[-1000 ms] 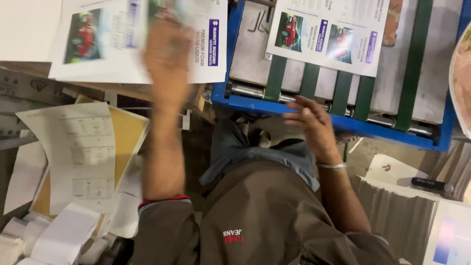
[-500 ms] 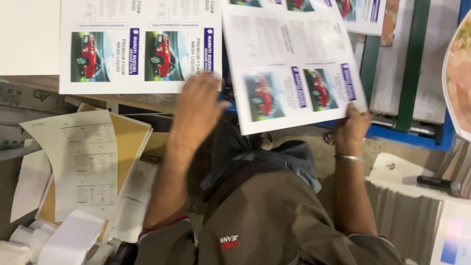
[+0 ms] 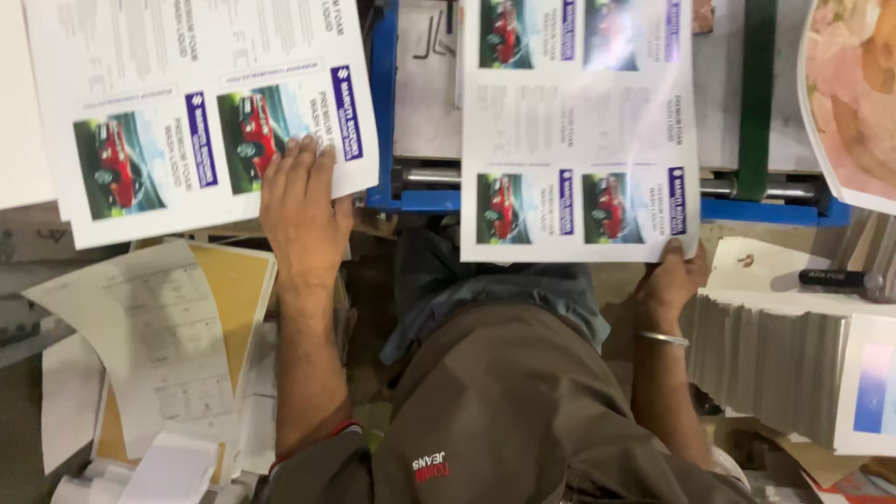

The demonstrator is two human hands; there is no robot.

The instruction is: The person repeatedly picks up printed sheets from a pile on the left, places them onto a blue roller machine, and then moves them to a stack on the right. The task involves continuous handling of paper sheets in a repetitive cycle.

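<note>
My left hand [image 3: 301, 207] lies flat, fingers spread, on the near edge of a stack of white printed sheets [image 3: 168, 84] that show red cars and blue strips. My right hand [image 3: 674, 276] pinches the near right corner of a single printed sheet [image 3: 579, 112] of the same kind. That sheet lies over the blue-framed machine bed [image 3: 411, 198] with its green belts [image 3: 758, 93]. Most of the right hand's fingers are hidden under the sheet.
Loose pale and yellow papers [image 3: 177, 345] are piled at the lower left. A thick stack of trimmed sheets [image 3: 775, 364] stands at the right, with a black marker [image 3: 838, 278] behind it. A large pinkish print [image 3: 854, 93] fills the upper right corner.
The single sheet has moved right and away from me onto the machine bed with my right hand on its corner. My left hand has shifted left onto the stack of sheets.
</note>
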